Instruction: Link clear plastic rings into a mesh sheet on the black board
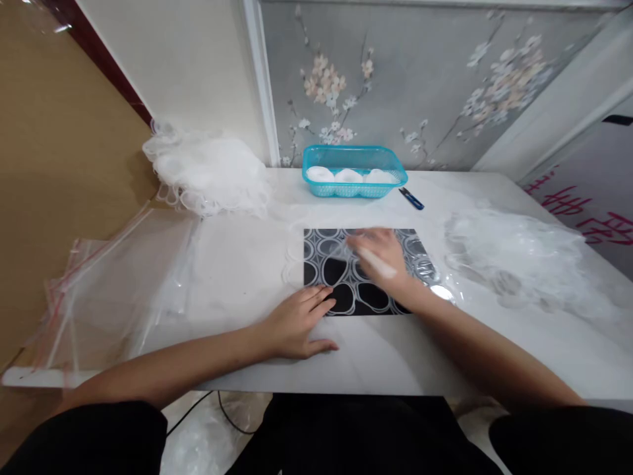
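Note:
A black mat (336, 270) lies on the white table, covered by a clear sheet printed with white rings; several ring centres show solid black. My left hand (301, 323) rests flat at the sheet's lower left corner, fingers stretched and thumb apart, holding nothing. Over the middle of the sheet, my right hand (383, 254) is smeared by motion, with its fingers closed. A white stick-like tool (376, 262) lies along that hand. A blurred bit of clear film (340, 251) appears by its fingertips; whether they grip it is unclear.
A turquoise basket (355, 190) with white round pieces stands at the back, beside blue thread snips (411, 198). White ring-shaped film scraps (212, 171) are piled back left. Clear round film pieces (519, 257) spread at right. Clear plastic bags (123, 277) lie at left.

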A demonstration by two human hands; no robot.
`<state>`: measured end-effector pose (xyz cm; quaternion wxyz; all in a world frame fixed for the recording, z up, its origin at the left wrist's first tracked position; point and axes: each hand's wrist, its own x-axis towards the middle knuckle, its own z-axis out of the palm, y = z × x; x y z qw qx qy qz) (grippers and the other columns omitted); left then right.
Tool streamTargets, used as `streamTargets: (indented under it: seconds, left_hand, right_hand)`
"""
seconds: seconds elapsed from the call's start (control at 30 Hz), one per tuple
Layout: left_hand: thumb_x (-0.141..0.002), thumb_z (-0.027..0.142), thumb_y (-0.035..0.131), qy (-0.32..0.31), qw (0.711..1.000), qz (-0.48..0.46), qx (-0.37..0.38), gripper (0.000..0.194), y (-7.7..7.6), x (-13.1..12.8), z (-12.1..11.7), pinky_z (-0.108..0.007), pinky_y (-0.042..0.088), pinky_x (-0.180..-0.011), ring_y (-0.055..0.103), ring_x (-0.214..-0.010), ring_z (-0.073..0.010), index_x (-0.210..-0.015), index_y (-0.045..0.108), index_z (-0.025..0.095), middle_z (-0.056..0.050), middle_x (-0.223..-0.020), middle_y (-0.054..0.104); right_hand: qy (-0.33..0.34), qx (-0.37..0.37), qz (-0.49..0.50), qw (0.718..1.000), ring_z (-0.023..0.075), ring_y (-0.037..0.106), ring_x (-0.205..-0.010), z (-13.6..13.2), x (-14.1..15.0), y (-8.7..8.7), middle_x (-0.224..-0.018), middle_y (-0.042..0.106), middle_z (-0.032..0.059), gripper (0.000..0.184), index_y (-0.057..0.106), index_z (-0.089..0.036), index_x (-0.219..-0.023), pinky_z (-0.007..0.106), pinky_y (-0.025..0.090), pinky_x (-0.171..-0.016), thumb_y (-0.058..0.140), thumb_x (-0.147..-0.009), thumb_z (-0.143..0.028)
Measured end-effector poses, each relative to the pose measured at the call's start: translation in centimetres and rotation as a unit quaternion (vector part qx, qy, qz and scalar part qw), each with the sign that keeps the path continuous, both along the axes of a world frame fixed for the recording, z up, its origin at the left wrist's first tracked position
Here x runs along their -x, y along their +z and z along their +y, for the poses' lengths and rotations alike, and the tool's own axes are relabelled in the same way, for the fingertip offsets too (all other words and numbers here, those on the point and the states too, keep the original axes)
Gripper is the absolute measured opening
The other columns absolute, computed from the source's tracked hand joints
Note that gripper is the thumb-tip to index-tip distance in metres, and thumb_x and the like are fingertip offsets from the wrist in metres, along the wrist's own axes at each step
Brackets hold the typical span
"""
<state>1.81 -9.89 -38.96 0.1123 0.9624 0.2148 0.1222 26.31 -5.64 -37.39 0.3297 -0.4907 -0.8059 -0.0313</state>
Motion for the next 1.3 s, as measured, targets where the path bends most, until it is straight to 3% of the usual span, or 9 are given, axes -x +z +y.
streamTargets:
  seconds: [0.07,0.13,0.23,0.33,0.57,0.83,1.03,1.2,1.3]
  left_hand:
    - [-0.081,0.069,0.050,-0.001,1.000,-0.003,0.012,0.077,0.3,0.2,0.1,-0.045,0.039,-0.103,0.044,-0.128,-0.0313,-0.126,0.050,0.006,-0.021,-0.137,0.047]
    - [-0.081,0.069,0.049,0.001,1.000,-0.011,0.011,0.074,0.6,0.3,0.2,-0.043,0.040,-0.102,0.046,-0.126,-0.0295,-0.124,0.052,0.009,-0.019,-0.135,0.050]
    - [-0.088,0.064,0.043,-0.002,1.000,-0.021,-0.014,0.063,1.2,-0.4,0.4,-0.041,0.041,-0.101,0.050,-0.121,-0.0271,-0.121,0.054,0.011,-0.016,-0.132,0.053]
    - [-0.092,0.060,0.037,-0.030,0.997,-0.003,-0.065,0.063,1.5,-2.3,0.6,-0.042,0.038,-0.102,0.047,-0.124,-0.0294,-0.124,0.052,0.009,-0.016,-0.137,0.048]
    - [-0.095,0.060,0.023,-0.031,0.989,0.020,-0.144,0.072,-0.1,-6.6,0.7,-0.039,0.037,-0.103,0.051,-0.121,-0.0287,-0.124,0.053,0.001,-0.019,-0.128,0.056]
    - [-0.095,0.057,0.031,-0.024,0.986,-0.015,-0.166,0.066,-0.7,-6.7,0.4,-0.039,0.039,-0.103,0.053,-0.119,-0.0289,-0.119,0.057,0.001,-0.019,-0.124,0.059]
    - [-0.088,0.065,0.040,-0.019,0.999,-0.002,-0.051,0.074,-0.2,-6.7,0.8,-0.040,0.039,-0.105,0.050,-0.123,-0.0277,-0.125,0.053,0.003,-0.018,-0.129,0.055]
    - [-0.083,0.068,0.047,-0.004,1.000,0.008,0.011,0.074,0.5,-6.2,1.1,-0.040,0.041,-0.104,0.048,-0.124,-0.0267,-0.126,0.053,0.008,-0.016,-0.132,0.053]
    - [-0.087,0.063,0.047,-0.023,0.999,-0.023,-0.011,0.063,1.1,-6.8,1.4,-0.041,0.044,-0.099,0.054,-0.117,-0.0266,-0.118,0.058,0.009,-0.016,-0.126,0.058]
  right_hand:
    - [-0.127,-0.057,0.103,0.985,0.0236,0.061,-0.098,1.1,-1.6,1.3,-0.099,0.070,0.0059,0.025,0.067,-0.022,-0.097,0.042,0.043,-0.088,0.042,-0.093,-0.023]
    - [-0.162,-0.052,0.157,0.973,0.0249,0.060,-0.098,0.6,-2.9,1.6,-0.098,0.070,0.0062,0.026,0.068,-0.021,-0.096,0.044,0.043,-0.089,0.042,-0.094,-0.027]
    - [-0.089,0.068,0.163,0.980,0.0269,0.058,-0.105,-2.3,-3.9,0.0,-0.092,0.071,0.0042,0.022,0.069,-0.023,-0.088,0.045,0.044,-0.090,0.049,-0.090,-0.032]
    - [-0.052,0.166,0.218,0.960,0.0265,0.060,-0.105,-4.8,-3.7,-2.3,-0.089,0.072,0.0036,0.022,0.069,-0.024,-0.083,0.042,0.047,-0.091,0.052,-0.089,-0.036]
    - [-0.014,0.237,0.255,0.938,0.0287,0.057,-0.114,-5.0,-3.3,-3.2,-0.093,0.073,0.0036,0.024,0.072,-0.025,-0.084,0.048,0.042,-0.099,0.055,-0.087,-0.041]
    - [-0.010,0.217,0.218,0.951,0.0272,0.055,-0.116,-5.2,-3.4,-3.9,-0.093,0.073,0.0038,0.020,0.072,-0.024,-0.092,0.045,0.043,-0.097,0.056,-0.088,-0.035]
    - [0.024,0.074,-0.024,0.997,0.0243,0.052,-0.117,-3.9,-3.7,-2.2,-0.095,0.073,0.0012,0.022,0.069,-0.026,-0.093,0.047,0.030,-0.104,0.051,-0.088,-0.015]
    - [-0.232,-0.053,0.070,0.969,0.0264,0.056,-0.106,-0.6,-7.7,1.2,-0.096,0.071,0.0065,0.024,0.068,-0.022,-0.093,0.047,0.035,-0.095,0.044,-0.091,-0.021]
    - [-0.173,0.022,0.109,0.979,0.0273,0.057,-0.106,-2.3,-8.8,0.5,-0.095,0.071,0.0059,0.026,0.070,-0.022,-0.091,0.046,0.041,-0.092,0.045,-0.092,-0.029]
